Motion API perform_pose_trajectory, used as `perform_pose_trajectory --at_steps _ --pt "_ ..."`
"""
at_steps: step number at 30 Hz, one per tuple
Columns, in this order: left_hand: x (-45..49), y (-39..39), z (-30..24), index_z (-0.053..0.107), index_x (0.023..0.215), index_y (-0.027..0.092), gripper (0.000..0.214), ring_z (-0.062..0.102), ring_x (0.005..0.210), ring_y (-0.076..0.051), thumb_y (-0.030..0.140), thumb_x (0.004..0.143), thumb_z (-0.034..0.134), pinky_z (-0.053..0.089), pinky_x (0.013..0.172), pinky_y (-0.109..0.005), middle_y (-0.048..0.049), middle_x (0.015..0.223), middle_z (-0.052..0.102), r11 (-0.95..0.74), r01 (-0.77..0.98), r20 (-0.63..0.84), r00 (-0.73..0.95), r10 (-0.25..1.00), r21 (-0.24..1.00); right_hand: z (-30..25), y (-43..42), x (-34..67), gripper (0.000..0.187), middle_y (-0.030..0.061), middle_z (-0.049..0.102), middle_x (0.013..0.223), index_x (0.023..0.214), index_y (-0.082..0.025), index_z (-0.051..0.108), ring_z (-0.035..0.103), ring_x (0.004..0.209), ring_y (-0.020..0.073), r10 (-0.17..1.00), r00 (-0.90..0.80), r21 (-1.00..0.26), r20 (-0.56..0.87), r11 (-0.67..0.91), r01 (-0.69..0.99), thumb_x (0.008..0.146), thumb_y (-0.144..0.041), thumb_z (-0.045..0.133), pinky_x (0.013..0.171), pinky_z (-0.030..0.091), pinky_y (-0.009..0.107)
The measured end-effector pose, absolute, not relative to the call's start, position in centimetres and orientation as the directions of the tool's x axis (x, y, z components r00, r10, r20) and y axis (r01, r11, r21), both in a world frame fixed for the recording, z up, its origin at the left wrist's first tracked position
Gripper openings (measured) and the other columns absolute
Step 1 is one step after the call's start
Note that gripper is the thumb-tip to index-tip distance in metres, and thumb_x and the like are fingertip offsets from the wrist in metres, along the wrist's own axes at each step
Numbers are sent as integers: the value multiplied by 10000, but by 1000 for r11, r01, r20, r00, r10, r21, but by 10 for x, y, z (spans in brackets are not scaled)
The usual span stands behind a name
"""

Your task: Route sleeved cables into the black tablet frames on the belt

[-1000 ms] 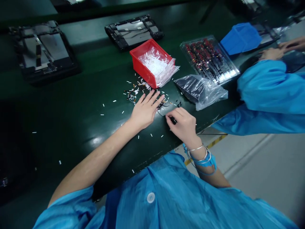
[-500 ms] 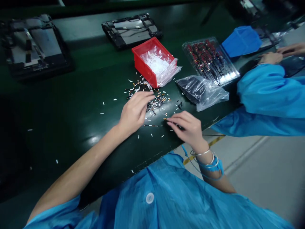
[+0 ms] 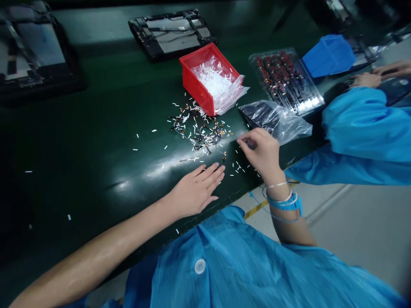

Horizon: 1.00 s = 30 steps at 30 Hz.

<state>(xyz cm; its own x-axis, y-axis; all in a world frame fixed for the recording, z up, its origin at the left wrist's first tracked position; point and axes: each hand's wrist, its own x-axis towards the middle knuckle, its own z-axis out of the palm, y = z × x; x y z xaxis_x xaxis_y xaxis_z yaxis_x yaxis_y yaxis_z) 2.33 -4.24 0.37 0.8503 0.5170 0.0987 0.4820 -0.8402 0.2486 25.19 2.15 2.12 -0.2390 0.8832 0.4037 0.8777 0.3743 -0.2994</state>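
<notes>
Take the small cables (image 3: 207, 139) on the table (image 3: 109, 124) as the middle of a clock, 12 towards the top of the view.

Furthest left, at 10 o'clock, lies an opened device (image 3: 38, 47), cut off by the edge of view; a second device (image 3: 175, 36) lies at 11. A few loose white strips (image 3: 135, 149) lie out near 9. The left hand (image 3: 195, 190), at 6, lies palm down, fingers straight and slightly spread, with nothing seen in its hold; what is under the palm is hidden. The cables lie tangled with strips, their ends gold-coloured; one short piece sits at 5, just beyond the left fingertips. At 12, close by, stands a red bin (image 3: 195, 87) with strips heaped in its clear liner (image 3: 231, 97).

The right hand (image 3: 261, 152), at 3, has thumb and forefinger pinched together, other fingers curled; whether it grips something small I cannot tell. Just beyond it is a plastic bag (image 3: 289, 126), then at 2 a clear tray (image 3: 316, 102) of red and black parts, and a blue bin (image 3: 329, 55). Furthest right, between 2 and 3, are a co-worker's hands (image 3: 366, 80) and blue sleeves (image 3: 362, 119).
</notes>
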Motion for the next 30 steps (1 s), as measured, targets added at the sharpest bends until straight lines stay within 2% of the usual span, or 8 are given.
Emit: perform_pose_trajectory --at_steps 4,10,15,19,24,27,30 --pt "24 -42 3 409 1405 68 549 313 1398 -249 411 982 340 252 1121 -379 -119 1501 352 -842 477 106 851 514 253 23 -8 233 100 9 627 701 759 -203 606 556 657 135 838 -331 -344 434 493 799 857 -192 588 584 449 259" --pt "24 -40 5 423 1400 81 549 304 1404 -242 421 972 373 241 1126 -368 -118 1496 359 -838 475 68 859 508 268 13 -16 225 82 33 661 718 779 -187 622 592 705 156 785 -409 -245 465 558 793 853 -163 596 634 496 270" --pt "24 -38 7 416 1405 82 552 301 1406 -234 415 965 401 228 1130 -360 -118 1494 363 -825 478 55 855 516 303 12 -20 226 77 44 657 750 845 -179 665 570 703 151 727 -465 -98 505 583 806 851 -147 595 615 490 260" --pt "24 -38 8 394 1417 83 557 281 1414 -230 408 965 402 218 1136 -364 -120 1504 344 -813 479 40 854 519 331 13 -32 222 155 48 651 761 934 -184 689 533 697 153 720 -485 -10 496 564 826 857 -126 567 599 466 261" --pt "25 -39 7 395 1415 71 555 276 1416 -250 390 961 415 224 1140 -388 -129 1509 332 -797 479 22 852 523 367 14 -45 213 235 76 664 814 1015 -189 694 511 710 184 794 -426 53 434 449 892 875 -130 514 554 406 302" --pt "25 -40 5 420 1393 59 549 284 1412 -262 376 947 454 243 1138 -413 -142 1497 356 -779 470 49 844 535 415 19 -42 214 241 66 662 795 990 -204 700 533 720 185 816 -445 52 369 460 886 883 -137 495 562 407 305" --pt "20 -37 7 514 1311 65 435 387 1355 -261 294 946 453 313 1109 -425 -139 1433 462 -739 405 182 800 571 538 30 -36 219 198 45 674 775 939 -202 698 563 718 170 811 -449 -42 375 498 866 886 -153 513 594 444 286"
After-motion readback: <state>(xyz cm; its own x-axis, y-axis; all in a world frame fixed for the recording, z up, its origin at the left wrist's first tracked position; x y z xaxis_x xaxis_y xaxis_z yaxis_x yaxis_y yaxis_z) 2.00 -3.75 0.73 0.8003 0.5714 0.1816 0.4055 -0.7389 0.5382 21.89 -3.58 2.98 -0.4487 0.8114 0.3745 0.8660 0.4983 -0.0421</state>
